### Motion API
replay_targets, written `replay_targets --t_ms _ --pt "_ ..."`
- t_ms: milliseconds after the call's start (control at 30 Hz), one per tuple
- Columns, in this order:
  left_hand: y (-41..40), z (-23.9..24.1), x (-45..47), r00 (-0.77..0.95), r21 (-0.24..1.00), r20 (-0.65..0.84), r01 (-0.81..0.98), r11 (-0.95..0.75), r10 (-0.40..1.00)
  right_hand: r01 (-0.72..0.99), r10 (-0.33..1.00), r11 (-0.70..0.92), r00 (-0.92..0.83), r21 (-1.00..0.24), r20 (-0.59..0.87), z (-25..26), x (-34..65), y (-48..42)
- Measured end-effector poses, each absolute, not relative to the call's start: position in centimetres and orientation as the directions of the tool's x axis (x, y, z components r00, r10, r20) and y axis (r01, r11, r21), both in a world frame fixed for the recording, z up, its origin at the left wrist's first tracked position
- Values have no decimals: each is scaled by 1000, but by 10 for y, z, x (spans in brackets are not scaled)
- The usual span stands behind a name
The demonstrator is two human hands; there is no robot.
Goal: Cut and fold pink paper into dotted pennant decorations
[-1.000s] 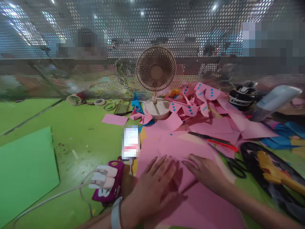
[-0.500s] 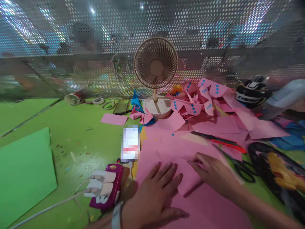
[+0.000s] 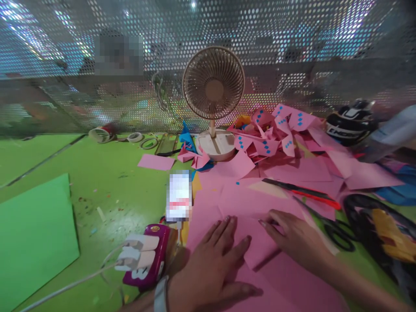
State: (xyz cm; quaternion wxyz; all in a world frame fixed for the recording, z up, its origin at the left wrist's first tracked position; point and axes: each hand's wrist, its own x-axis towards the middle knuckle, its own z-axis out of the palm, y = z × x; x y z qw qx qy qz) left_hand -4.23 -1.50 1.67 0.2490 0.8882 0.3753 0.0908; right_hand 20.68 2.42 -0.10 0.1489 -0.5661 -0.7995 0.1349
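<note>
A folded piece of pink paper lies on larger pink sheets in front of me. My left hand rests flat on the pink paper, fingers spread, with a pale band at its wrist. To its right, my right hand has its fingers curled and thumb against index finger at the folded paper's right edge; part of that edge is hidden beneath it. Black-handled scissors and a black-and-red cutter knife lie just beyond my right hand.
A fan stands at the back before a perforated metal screen. Beside it are heaped pink paper cutouts with blue diamonds. Left are a phone, a purple power strip with cables, and a green sheet. A black tray sits right.
The fingers of my left hand have drawn slightly closer together while it stays on the paper. My right hand keeps its place at the fold. The view has shifted slightly.
</note>
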Motion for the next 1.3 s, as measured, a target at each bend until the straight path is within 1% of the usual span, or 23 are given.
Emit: replay_targets --t_ms 133,333,500,1100,1300 --pt "-15 15 -42 675 505 -32 648 -571 738 856 943 331 -318 -396 100 -2 207 24" --pt "-15 17 -41 640 435 -21 697 -570 768 871 952 300 -298 -389 67 0 206 25" --pt "-16 17 -40 635 393 -54 723 -568 771 876 954 294 -296 -383 55 1 205 26" --pt "-15 14 -41 660 348 -44 714 -607 750 870 953 296 -298 -395 58 0 206 26" --pt "-13 10 -40 647 334 -20 723 -605 763 876 957 278 -287 -393 37 1 206 26"
